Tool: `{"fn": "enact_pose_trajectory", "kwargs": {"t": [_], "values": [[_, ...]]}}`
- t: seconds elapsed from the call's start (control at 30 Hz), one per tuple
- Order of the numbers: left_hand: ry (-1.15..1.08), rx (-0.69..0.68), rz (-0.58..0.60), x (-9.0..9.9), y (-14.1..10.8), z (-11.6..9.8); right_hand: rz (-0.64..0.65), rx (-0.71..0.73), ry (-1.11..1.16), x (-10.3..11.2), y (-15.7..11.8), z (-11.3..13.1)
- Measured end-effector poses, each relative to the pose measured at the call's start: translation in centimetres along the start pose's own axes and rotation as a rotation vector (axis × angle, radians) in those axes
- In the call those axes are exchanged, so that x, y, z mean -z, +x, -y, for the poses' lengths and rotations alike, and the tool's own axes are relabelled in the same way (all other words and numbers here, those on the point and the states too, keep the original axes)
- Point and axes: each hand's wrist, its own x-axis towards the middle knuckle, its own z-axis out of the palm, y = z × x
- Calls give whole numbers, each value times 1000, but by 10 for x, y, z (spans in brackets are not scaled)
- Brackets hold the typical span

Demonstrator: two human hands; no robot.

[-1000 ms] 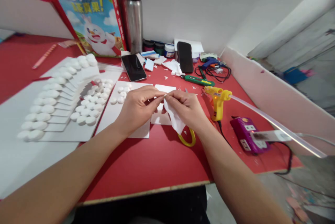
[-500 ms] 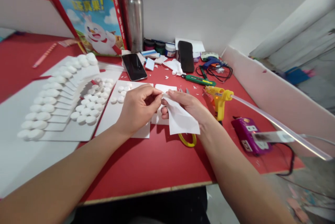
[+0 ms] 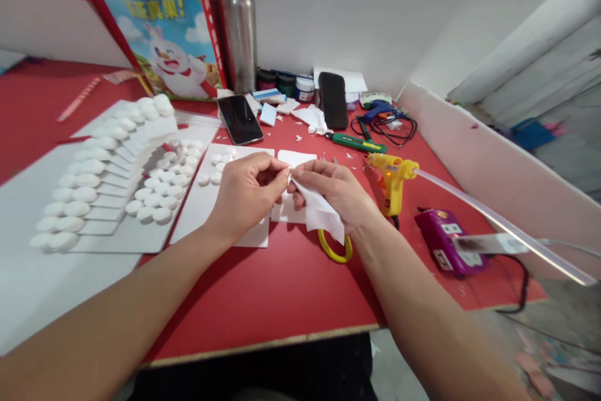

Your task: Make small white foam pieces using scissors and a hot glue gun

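Note:
My left hand point(image 3: 248, 191) and my right hand point(image 3: 333, 191) meet over the red table, fingertips nearly touching. A thin white sheet point(image 3: 323, 213) hangs from my right hand's pinched fingers, its lower end curled. The left fingers pinch at the sheet's upper tip; what lies between them is too small to make out. Beneath the hands are a white board point(image 3: 188, 226) with small white discs point(image 3: 216, 169) and a smaller white card point(image 3: 295, 156). Yellow-handled scissors point(image 3: 335, 254) lie partly under my right hand.
A stepped white piece with rounded white pads point(image 3: 77, 208) stands left. Behind are a phone point(image 3: 240, 119), another phone point(image 3: 333, 101), a steel flask point(image 3: 237, 32) and a green cutter point(image 3: 357, 143). At right are a yellow glue gun point(image 3: 393, 182) and a purple power block point(image 3: 441, 241).
My right hand has turned, its fingers curling further over the sheet. The sheet's hanging end has folded and narrowed. My left hand has barely moved.

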Motion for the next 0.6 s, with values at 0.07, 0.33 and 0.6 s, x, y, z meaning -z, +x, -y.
{"fn": "enact_pose_trajectory", "kwargs": {"t": [0.07, 0.33, 0.6], "values": [[85, -74, -5, -1, -1, 1, -66, 67, -55, -3, -1, -2], [520, -539, -5, -2, -3, 11, -155, 210, -172, -8, -4, -7], [675, -664, 30, 2, -1, 11, -103, 177, -155, -3, -6, -3]]}}
